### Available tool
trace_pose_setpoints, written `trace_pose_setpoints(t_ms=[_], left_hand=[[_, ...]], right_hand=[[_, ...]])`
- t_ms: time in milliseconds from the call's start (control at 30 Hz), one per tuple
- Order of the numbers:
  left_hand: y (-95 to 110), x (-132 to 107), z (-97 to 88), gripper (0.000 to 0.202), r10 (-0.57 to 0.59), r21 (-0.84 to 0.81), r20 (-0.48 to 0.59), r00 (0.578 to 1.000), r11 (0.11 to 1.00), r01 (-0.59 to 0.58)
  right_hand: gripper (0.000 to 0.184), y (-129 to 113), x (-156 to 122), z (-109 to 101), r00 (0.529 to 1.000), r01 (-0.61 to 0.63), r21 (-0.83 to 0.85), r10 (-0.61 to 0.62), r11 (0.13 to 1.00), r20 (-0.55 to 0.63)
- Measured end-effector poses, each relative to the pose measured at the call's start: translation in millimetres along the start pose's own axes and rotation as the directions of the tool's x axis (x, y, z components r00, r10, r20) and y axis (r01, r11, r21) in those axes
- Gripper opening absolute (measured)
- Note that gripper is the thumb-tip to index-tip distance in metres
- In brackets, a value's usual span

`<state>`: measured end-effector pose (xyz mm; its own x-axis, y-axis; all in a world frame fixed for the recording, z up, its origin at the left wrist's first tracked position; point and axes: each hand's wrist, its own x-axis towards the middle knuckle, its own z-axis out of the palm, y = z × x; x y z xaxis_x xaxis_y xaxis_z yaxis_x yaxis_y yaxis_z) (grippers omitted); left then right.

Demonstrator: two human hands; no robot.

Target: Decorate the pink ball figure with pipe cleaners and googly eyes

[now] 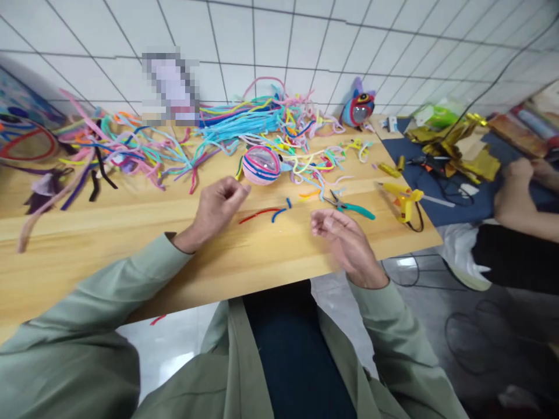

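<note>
My left hand (220,203) is curled closed just left of and below a ball covered in pink, blue and red pipe cleaners (262,166), which has a clear, shiny window. Whatever lies inside that hand is hidden. To the right, my right hand (343,235) is above the table, its fingers bent and drawn together; anything between them is too blurred to make out. Between the hands lie a red pipe cleaner piece (259,214) and a short blue piece (279,213). Pliers with teal handles (356,209) rest just beyond my right hand.
A heap of pipe cleaners (244,122) lies along the tiled wall. A yellow glue gun (406,201) stands at right, near crumpled gold wrapping (467,145). Another decorated ball figure (358,107) is at the back. Another person's arm (519,198) rests at far right.
</note>
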<state>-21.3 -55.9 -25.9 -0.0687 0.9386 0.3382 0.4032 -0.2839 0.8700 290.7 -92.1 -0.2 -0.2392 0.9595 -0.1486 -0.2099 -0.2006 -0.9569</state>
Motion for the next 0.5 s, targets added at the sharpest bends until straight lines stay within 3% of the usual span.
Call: trace_pose_setpoints(t_ms=[67,133,233,300,400,500], left_hand=[[-14,20,-7.4,0.038,-0.016,-0.03,-0.137,0.99,0.999,0.012],[-24,46,-8.5,0.041,-0.019,-0.022,-0.15,0.988,1.0,0.016],[-30,89,-0.3,0.04,-0.022,0.129,-0.102,0.995,0.991,0.035],[-33,111,7.4,0.041,-0.07,0.232,-0.004,0.998,0.97,0.068],[-38,122,13.9,0.039,-0.093,0.222,0.116,0.989,0.973,0.066],[-46,106,10.7,0.041,-0.042,0.15,0.197,0.98,0.989,0.013]], right_hand=[[0.04,-10,22,6,0.999,0.036,-0.057,-0.034,0.998,0.029],[0.041,-13,44,14,0.997,0.066,-0.098,-0.062,0.993,0.046],[0.041,-4,73,25,0.995,0.098,-0.139,-0.094,0.986,0.035],[0.044,6,87,30,0.994,0.108,-0.168,-0.108,0.98,0.008],[0.051,20,101,34,0.992,0.1,-0.213,-0.114,0.972,-0.058],[0.057,31,107,36,0.987,0.06,-0.239,-0.093,0.969,-0.128]])
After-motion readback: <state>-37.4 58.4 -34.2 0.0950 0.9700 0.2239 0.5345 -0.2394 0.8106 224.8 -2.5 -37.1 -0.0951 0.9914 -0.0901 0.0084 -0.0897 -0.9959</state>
